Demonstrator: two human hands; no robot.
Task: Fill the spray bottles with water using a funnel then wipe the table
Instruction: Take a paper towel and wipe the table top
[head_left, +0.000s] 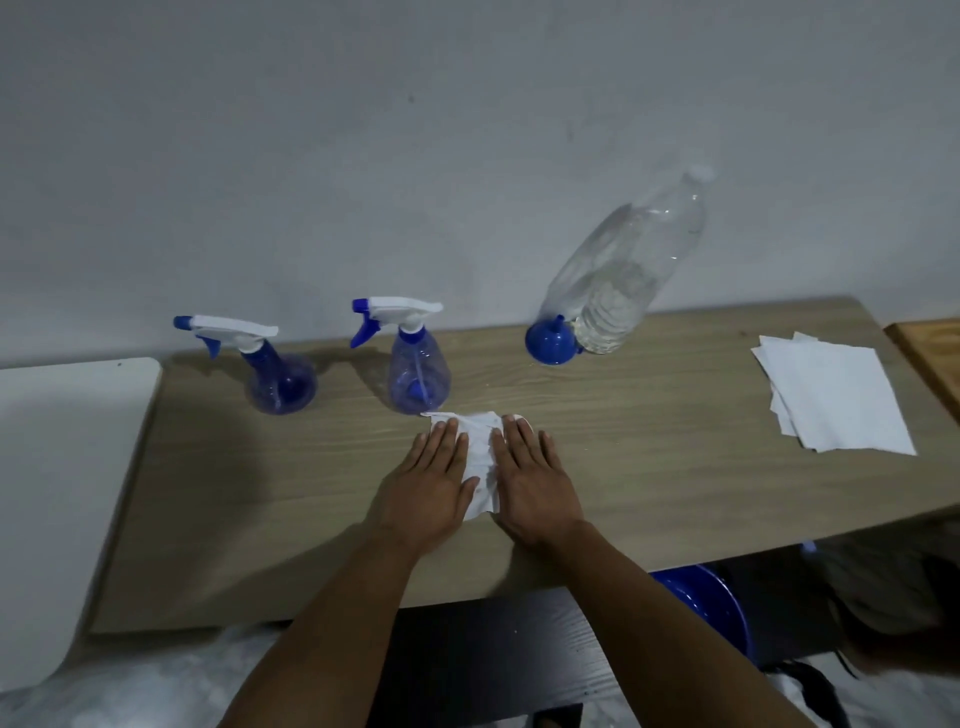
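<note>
1. The fingers of the left hand (434, 480) lie straight and slightly spread, flat on the left part of a white paper towel (480, 460). Those of the right hand (535, 478) lie the same way on its right part. Neither hand pinches or curls round it.
2. Both forearms reach forward from the near edge of the desk (675, 467), palms down, the hands side by side with a strip of towel showing between them.
3. The towel is thin, crumpled and creased, lying on the desk just in front of the middle spray bottle (418, 371).
4. That bottle is clear blue-tinted plastic, cone-shaped, with a white head and blue trigger. A darker blue spray bottle (278, 379) of like shape stands to its left, well apart.
5. A blue funnel (553, 340) lies on its side at the far edge, touching a large clear ribbed water bottle (623, 275) which stands by the wall.
6. A stack of flat white paper sheets (836, 400) lies near the desk's right end.
7. The desk top is pale wood grain with straight edges. Open surface lies to both sides of the hands and toward the near edge.
</note>
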